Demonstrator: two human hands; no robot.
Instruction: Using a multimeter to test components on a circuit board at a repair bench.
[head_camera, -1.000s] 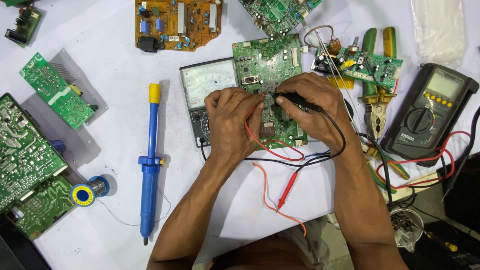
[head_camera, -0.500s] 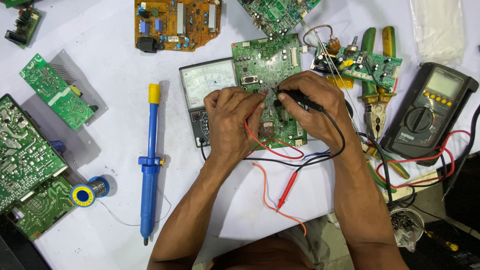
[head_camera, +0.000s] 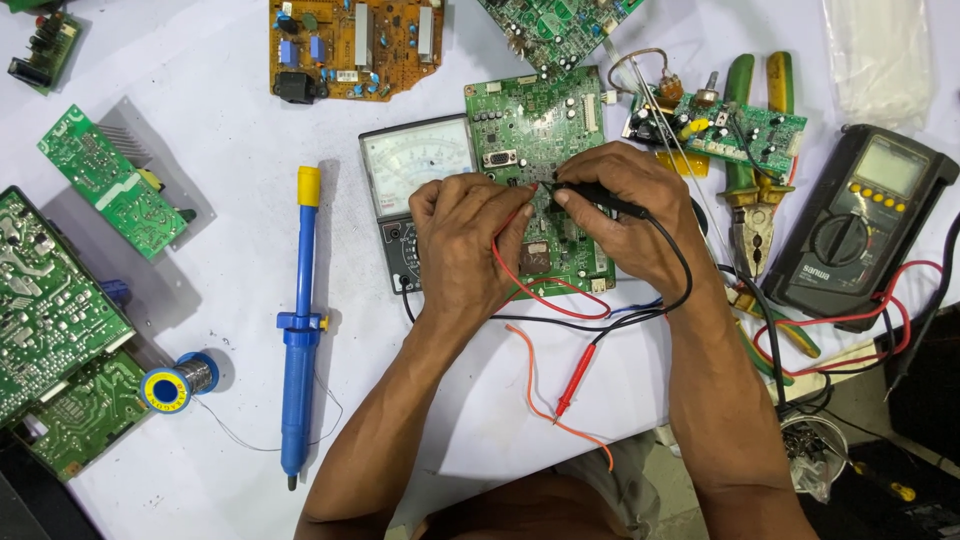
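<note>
head view, looking down: left hand (head_camera: 465, 240) pinches a red probe (head_camera: 527, 196), right hand (head_camera: 625, 205) grips a black probe (head_camera: 600, 197), tips meeting on the green board (head_camera: 530, 125) (atop an analog meter (head_camera: 420, 160)). steady wrists should keep tips from slipping.

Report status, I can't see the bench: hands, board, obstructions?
Left hand holds red probe, right hand black probe, both on green board. Leads trail across it; meter partly underneath.
</note>
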